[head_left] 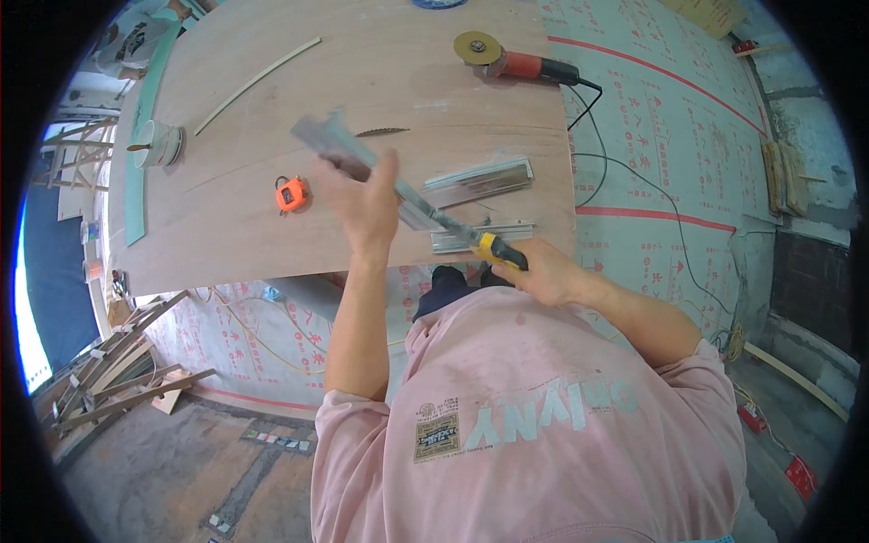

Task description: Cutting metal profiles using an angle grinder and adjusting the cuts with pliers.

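My left hand [362,204] is wrapped round a long, motion-blurred metal piece [317,134] above the wooden board table [235,240]. My right hand [539,271] grips the yellow-and-black handle of a long tool [484,249], whose grey body reaches diagonally toward the left hand and the metal piece. Beneath and beside them lie metal strips [480,181], with more strips [462,237] near the front edge. An orange tape measure [291,194] sits left of my left hand. A dark toothed strip [382,131] lies just beyond it.
An angle grinder [516,63] with trailing cord is at the back right. A white bucket [158,145], thin stick [258,86] and green strip [138,208] occupy the left side. Another person [131,45] is at upper left. Timber scraps [127,371] are piled on the floor at lower left.
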Available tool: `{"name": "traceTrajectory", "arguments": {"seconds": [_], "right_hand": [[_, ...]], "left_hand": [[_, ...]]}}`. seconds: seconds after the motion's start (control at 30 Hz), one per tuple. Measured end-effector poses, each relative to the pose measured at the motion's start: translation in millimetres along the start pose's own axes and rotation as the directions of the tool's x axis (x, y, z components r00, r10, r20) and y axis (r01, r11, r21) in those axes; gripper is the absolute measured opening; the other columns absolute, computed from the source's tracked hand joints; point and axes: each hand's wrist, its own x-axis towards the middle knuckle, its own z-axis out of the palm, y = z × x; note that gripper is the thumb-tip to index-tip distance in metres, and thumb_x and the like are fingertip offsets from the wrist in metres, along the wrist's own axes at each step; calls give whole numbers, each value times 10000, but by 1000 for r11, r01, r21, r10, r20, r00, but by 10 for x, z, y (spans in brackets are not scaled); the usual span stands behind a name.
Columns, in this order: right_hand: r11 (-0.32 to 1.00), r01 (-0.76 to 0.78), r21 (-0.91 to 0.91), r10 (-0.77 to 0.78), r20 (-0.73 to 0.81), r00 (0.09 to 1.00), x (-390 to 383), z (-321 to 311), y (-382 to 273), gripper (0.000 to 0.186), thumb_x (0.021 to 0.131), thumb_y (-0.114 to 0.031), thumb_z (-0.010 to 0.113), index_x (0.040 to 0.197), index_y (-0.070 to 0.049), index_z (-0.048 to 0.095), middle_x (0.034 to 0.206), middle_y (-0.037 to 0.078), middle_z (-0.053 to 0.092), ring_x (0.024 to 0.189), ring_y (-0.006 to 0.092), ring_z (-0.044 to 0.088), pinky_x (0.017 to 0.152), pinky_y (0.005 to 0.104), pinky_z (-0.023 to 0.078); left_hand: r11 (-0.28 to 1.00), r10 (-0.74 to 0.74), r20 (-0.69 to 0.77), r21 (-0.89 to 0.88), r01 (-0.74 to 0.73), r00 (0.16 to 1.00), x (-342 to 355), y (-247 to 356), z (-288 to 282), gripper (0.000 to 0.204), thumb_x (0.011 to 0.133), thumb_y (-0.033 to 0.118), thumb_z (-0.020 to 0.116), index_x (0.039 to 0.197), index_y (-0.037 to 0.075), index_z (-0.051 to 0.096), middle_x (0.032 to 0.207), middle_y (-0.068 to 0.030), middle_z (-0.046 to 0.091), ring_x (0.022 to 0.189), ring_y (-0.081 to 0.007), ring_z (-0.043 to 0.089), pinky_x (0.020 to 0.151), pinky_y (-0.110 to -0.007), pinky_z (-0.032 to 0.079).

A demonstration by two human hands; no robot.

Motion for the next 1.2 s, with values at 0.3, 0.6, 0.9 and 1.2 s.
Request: {"name": "traceTrajectory", "arguments": {"seconds": [0.3,0.6,0.9,1.2], "right_hand": [[979,14,-201,32,225,974,72,-77,30,333,990,-336,621,965,-5,637,699,93,644,671,219,646,661,373,506],[931,-66,360,-17,223,975,28,-163,91,239,1012,-285,628,1038,-48,620,869,23,619,820,148,562,734,337,466],[975,21,222,-78,252,965,-11,-194,-116,258,999,-281,642,1053,-31,612,881,66,603,861,169,543,780,347,453],[956,248,-153,-234,108,966,-104,-21,30,292,943,-276,665,1145,-65,679,1044,170,659,987,388,617,867,465,478]], "left_hand": [[927,295,222,171,-335,930,-144,-248,-203,383,826,50,709,1129,39,475,961,-66,570,866,-163,555,765,-309,464],[425,-371,208,-828,364,905,91,-171,-558,548,915,404,749,1343,140,532,962,-49,602,934,-201,573,950,-418,478],[432,-288,163,-857,280,944,80,-230,-521,467,876,267,752,1292,162,569,741,16,579,670,-119,556,680,-303,469],[418,8,312,-864,280,950,23,-218,-556,542,877,288,700,1363,114,536,703,11,571,584,-122,528,639,-291,441]]}}
